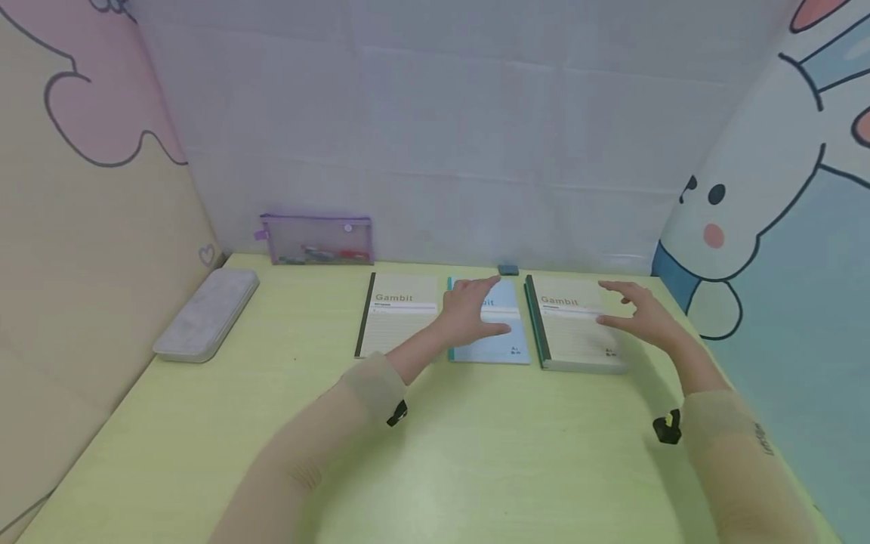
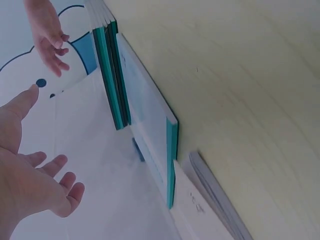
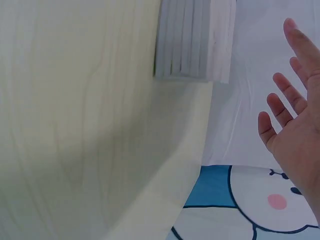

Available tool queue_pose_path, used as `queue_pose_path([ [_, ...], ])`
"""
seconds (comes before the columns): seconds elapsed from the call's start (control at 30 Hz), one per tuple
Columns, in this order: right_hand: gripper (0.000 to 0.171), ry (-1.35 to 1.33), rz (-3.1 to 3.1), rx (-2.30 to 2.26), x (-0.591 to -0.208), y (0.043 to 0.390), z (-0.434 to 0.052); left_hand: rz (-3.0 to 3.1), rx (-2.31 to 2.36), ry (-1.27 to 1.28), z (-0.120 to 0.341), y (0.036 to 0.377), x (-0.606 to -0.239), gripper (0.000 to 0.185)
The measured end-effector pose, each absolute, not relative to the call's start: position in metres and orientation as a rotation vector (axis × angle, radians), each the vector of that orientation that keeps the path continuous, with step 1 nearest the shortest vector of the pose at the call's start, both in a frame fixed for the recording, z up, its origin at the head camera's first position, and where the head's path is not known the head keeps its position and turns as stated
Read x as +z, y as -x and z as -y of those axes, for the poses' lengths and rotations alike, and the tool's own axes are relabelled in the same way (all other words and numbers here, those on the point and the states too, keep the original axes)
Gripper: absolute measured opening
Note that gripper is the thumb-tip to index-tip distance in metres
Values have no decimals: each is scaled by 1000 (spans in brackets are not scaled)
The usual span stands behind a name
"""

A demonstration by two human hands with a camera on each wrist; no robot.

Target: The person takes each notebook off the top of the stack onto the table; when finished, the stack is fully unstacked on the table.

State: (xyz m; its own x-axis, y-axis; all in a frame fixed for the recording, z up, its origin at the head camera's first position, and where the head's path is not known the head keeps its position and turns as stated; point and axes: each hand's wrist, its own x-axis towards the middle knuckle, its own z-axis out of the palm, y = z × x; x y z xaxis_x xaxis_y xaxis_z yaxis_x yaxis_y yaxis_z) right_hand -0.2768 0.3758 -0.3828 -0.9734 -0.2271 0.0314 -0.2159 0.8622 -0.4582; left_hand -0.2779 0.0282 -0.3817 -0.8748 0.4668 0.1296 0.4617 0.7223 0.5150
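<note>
Three places along the back of the table hold notebooks marked "Gambit". A cream notebook [image 1: 394,321] with a black spine lies at the left, a light-blue notebook [image 1: 492,349] with a teal spine in the middle. On the right is a stack of notebooks [image 1: 574,340], cream cover on top; green and dark spines show in the left wrist view. My left hand [image 1: 469,310] hovers over the blue notebook, thumb and fingers spread, and holds nothing. Beside the stack's right edge, my right hand [image 1: 637,311] is raised with fingers apart, also holding nothing; the right wrist view shows a gap to the stacked pages [image 3: 192,45].
A small dark-blue block [image 1: 508,270] sits behind the blue notebook. Against the back sheet stands a purple mesh pencil pouch [image 1: 319,240] with pens inside. A grey oblong case [image 1: 207,313] lies by the table's left edge. Printed panels flank both sides.
</note>
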Motion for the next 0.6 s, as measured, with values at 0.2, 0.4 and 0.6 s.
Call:
queue_pose_path([
  [0.2,81,294,-2946,-769,-399,274,-400,-2860,881,-757,-62,278,-397,92],
  [0.4,88,210,-2882,-787,-417,279,-412,-2776,920,-693,-89,278,-412,91],
  [0.6,93,171,-2817,-790,-426,283,-408,-2692,1032,-592,-107,281,-424,94],
])
